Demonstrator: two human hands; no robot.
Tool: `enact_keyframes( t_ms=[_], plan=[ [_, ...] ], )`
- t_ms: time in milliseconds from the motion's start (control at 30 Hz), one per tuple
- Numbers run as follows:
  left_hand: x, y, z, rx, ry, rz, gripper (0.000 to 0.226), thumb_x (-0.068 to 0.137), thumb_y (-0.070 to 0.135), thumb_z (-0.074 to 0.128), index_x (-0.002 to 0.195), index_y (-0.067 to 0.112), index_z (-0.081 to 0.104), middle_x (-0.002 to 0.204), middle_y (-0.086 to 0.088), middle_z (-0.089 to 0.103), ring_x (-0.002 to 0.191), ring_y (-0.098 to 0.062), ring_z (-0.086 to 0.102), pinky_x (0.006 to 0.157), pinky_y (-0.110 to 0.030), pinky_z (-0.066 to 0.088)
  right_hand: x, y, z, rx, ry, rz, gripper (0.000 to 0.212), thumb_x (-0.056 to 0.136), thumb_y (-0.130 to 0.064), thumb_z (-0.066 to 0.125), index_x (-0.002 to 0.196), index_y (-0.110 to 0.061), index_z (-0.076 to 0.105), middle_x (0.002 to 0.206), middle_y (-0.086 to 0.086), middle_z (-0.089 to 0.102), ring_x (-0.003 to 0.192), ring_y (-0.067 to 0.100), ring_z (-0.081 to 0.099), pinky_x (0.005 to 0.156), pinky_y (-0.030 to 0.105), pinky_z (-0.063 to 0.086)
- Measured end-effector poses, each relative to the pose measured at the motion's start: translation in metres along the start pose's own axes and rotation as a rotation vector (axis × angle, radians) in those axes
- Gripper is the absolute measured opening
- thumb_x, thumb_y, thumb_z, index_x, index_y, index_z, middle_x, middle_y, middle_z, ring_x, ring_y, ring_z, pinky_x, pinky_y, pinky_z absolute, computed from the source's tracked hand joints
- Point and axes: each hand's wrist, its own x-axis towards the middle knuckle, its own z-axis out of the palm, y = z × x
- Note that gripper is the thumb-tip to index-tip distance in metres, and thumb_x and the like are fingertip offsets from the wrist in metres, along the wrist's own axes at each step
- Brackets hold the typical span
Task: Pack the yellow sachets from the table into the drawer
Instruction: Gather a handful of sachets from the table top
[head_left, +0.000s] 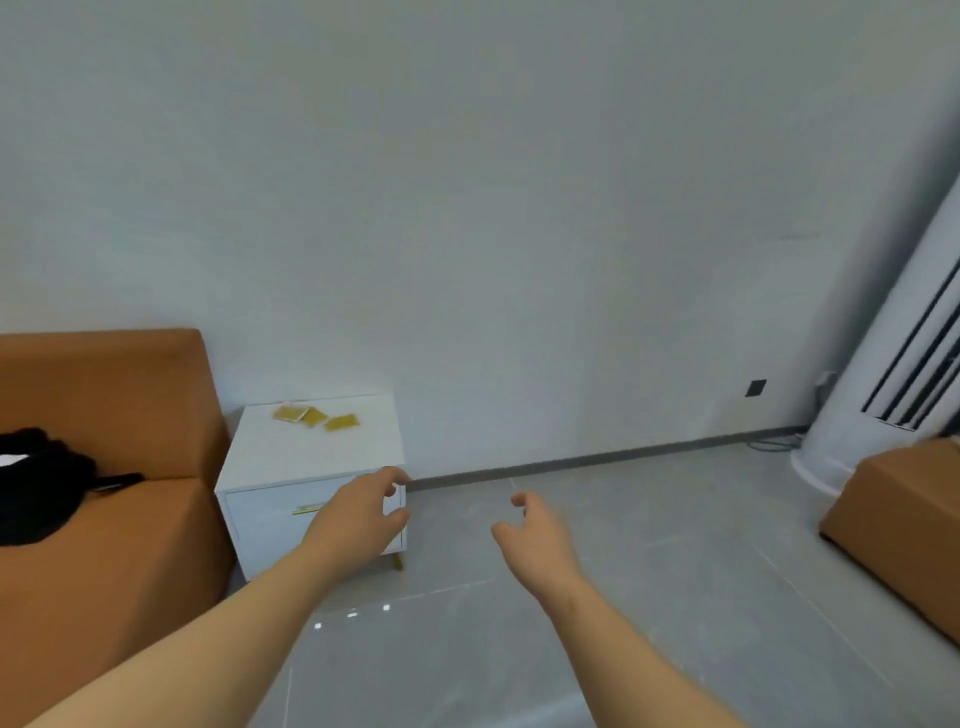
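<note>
Left hand (358, 519) out ahead on a bare forearm, in front of the right half of the drawer (265, 519). Fingers (392, 475) loosely curled, thumb apart below them, nothing between: empty and relaxed. Covers part of the drawer front and the right end of the gold handle (306, 510). Touching the front or just short of it, cannot tell.

Right hand (537, 535) out as well, to the right of the table (270, 457) and over the grey floor (623, 571). Fingers loosely bent, palm turned inward, holding nothing. Well apart from the left hand and from the table.

Three yellow sachets (314, 417) flat on the white table top, toward the back edge near the wall (467, 208). Two at the left touching or overlapping, too blurred to say which. Third one (342, 422) just beside them to the right. All three up on the top, above the left hand and apart from it.

Drawer front flush with the table's frame — closed.

Orange sofa (104, 405) hard against the table's left side, with a black bundle (41, 483) on the seat. At the far right a brown box (904, 525) on the floor, and behind it a white column (872, 395) with dark vertical slots. Small dark socket (755, 387) low on the wall, left of the column. Cable (774, 444) on the floor along the skirting, by the column's foot.
</note>
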Motion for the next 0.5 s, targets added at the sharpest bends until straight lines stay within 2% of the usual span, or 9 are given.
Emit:
enact_keyframes(
  t_ms=[133, 233, 367, 500],
  plan=[
    [0.095, -0.074, -0.018, -0.004, 0.014, -0.101, 0.037, 0.092, 0.031, 0.053, 0.128, 0.027, 0.045, 0.124, 0.004, 0.055, 0.109, -0.014, 0.053, 0.090, -0.027, 0.045, 0.100, -0.050, 0.061, -0.009, -0.093, -0.006, 0.047, 0.090, -0.025, 0.049, 0.136, -0.018, 0.040, 0.140, 0.007, 0.043, 0.126, 0.023, 0.044, 0.104, 0.038, 0.039],
    [0.172, -0.131, -0.024, -0.021, 0.005, -0.129, 0.037, 0.092, 0.028, 0.053, 0.128, 0.026, 0.045, 0.122, 0.003, 0.055, 0.108, -0.014, 0.053, 0.090, -0.027, 0.045, 0.173, -0.081, 0.114, 0.023, -0.142, -0.006, 0.048, 0.091, -0.023, 0.049, 0.137, -0.016, 0.038, 0.139, 0.006, 0.043, 0.123, 0.021, 0.046, 0.100, 0.033, 0.040],
    [0.272, -0.194, -0.040, -0.039, -0.054, -0.155, 0.036, 0.092, 0.026, 0.052, 0.128, 0.024, 0.046, 0.122, 0.002, 0.055, 0.104, -0.015, 0.054, 0.087, -0.027, 0.044, 0.265, -0.122, 0.173, 0.050, -0.186, 0.067, 0.048, 0.091, -0.021, 0.049, 0.137, -0.013, 0.038, 0.139, 0.007, 0.042, 0.124, 0.022, 0.045, 0.101, 0.033, 0.040],
    [0.364, -0.245, -0.056, -0.010, -0.129, -0.205, 0.036, 0.093, 0.026, 0.051, 0.128, 0.024, 0.045, 0.122, 0.002, 0.055, 0.109, -0.016, 0.053, 0.089, -0.026, 0.043, 0.354, -0.155, 0.217, 0.066, -0.216, 0.133, 0.048, 0.091, -0.021, 0.050, 0.137, -0.011, 0.038, 0.139, 0.006, 0.043, 0.122, 0.020, 0.046, 0.097, 0.028, 0.039]
  ],
)
